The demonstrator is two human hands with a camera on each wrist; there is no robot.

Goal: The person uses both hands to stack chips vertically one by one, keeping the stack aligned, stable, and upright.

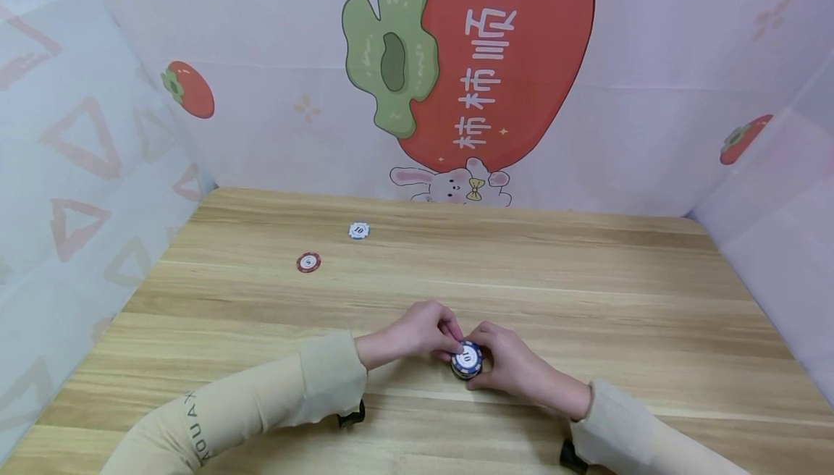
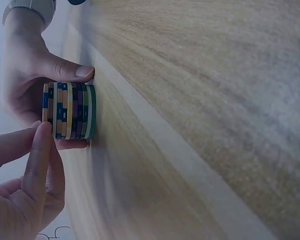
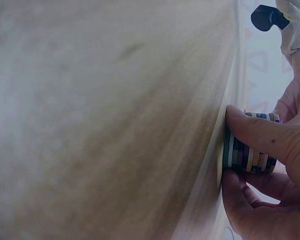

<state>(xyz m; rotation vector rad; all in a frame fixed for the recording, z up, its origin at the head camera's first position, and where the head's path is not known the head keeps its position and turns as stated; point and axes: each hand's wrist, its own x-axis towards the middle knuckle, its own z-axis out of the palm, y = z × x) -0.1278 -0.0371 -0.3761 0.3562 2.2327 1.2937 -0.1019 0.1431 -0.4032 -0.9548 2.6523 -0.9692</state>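
A short stack of poker chips (image 2: 77, 112) stands on the wooden table, its edges showing green, purple, yellow, orange and blue bands. The uppermost poker chip (image 1: 467, 360) is blue and white and marked 10. From the right, my right hand (image 1: 517, 366) grips the stack, with the thumb (image 3: 255, 132) on one side and fingers on the other, low near the tabletop. My left hand (image 1: 420, 331) comes in from the left and pinches the edge of the top chip between thumb and fingertips. In the left wrist view that chip lies flush on the stack.
Farther back on the left, a red chip (image 1: 309, 262) and a white-and-blue chip (image 1: 359, 230) lie flat and apart on the table (image 1: 554, 265). A printed cloth backdrop (image 1: 274, 135) rises at the table's far edge and along both sides.
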